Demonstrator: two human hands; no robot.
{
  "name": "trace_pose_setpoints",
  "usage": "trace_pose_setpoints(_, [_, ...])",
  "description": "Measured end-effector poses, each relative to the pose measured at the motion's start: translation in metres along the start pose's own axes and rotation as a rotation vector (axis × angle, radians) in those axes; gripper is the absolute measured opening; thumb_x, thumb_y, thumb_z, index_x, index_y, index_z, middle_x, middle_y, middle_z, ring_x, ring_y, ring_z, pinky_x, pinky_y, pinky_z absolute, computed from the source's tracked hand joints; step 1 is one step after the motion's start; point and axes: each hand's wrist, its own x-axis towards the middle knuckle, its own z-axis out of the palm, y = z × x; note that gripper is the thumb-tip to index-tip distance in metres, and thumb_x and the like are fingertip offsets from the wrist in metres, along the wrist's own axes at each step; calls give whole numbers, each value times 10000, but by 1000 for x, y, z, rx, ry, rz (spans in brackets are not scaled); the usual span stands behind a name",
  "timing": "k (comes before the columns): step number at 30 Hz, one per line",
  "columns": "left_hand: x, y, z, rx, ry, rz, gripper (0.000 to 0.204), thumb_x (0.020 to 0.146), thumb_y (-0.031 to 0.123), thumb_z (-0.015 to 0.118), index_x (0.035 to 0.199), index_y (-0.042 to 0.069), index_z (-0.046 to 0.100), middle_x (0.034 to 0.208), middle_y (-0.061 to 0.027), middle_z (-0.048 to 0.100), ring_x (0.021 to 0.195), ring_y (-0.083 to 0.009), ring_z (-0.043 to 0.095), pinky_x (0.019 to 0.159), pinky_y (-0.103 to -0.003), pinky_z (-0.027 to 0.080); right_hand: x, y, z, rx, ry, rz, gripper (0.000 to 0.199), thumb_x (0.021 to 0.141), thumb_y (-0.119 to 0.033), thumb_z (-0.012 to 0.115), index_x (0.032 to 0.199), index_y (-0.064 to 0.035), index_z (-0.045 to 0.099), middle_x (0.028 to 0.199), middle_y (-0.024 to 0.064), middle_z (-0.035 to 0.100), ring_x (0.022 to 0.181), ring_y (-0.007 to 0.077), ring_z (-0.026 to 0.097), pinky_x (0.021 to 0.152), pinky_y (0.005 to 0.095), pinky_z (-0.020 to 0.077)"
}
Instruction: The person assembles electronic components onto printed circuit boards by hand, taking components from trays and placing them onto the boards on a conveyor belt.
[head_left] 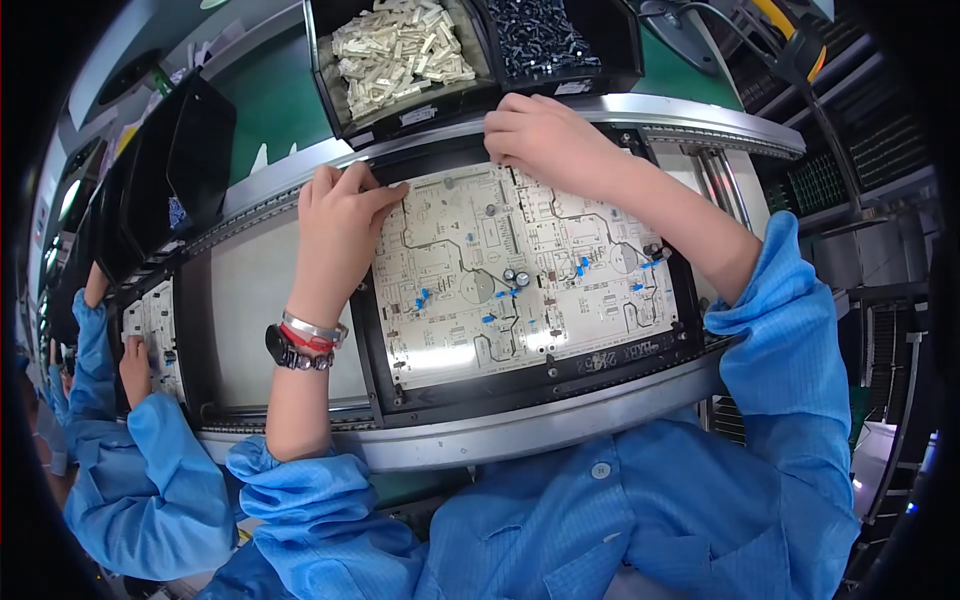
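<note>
In front of me a white circuit board (450, 345) lies in a black carrier frame (372, 385), with blue parts and small round capacitors standing on it. My left hand (340, 225) is at the board's far left corner. Its fingers are bent and the thumb reaches onto the board; whatever they pinch is hidden. Over the board's far edge, right of the middle, my right hand (550, 145) has its fingers curled downward. Its fingertips are mostly out of sight, so anything held there cannot be made out.
Beyond the rail (590, 108) stand a bin of white parts (400, 50) and a bin of dark parts (540, 40). A near rail (530, 415) runs before me. At left, a co-worker's hand (135, 370) touches another board (160, 325). A yellow-black scanner-like tool (795, 45) is at far right.
</note>
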Motion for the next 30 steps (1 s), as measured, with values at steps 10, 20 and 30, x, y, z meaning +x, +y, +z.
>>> trace_pose_setpoints(10, [-14,-10,-24,-224,17,-77,292,786,106,645,1077,106,664,1005,-82,592,1038,-292,511,894,-391,423,-93,27,-46,-69,9,691,112,776,-71,668,835,21,642,860,127,577,780,293,607,719,361,487])
trace_pose_setpoints(20, [-16,-2,-37,-302,-364,-435,860,711,114,738,1445,227,305,626,-104,532,593,-234,554,579,-349,436,-86,17,-32,-65,55,819,148,766,-125,689,760,11,631,780,147,609,739,311,613,678,375,485])
trace_pose_setpoints(30, [-20,15,1,-817,-299,-336,872,800,214,707,1485,177,168,826,-59,615,785,-157,588,753,-294,471,0,42,-58,88,232,352,178,855,-149,601,945,-2,648,904,154,628,783,305,632,687,390,489])
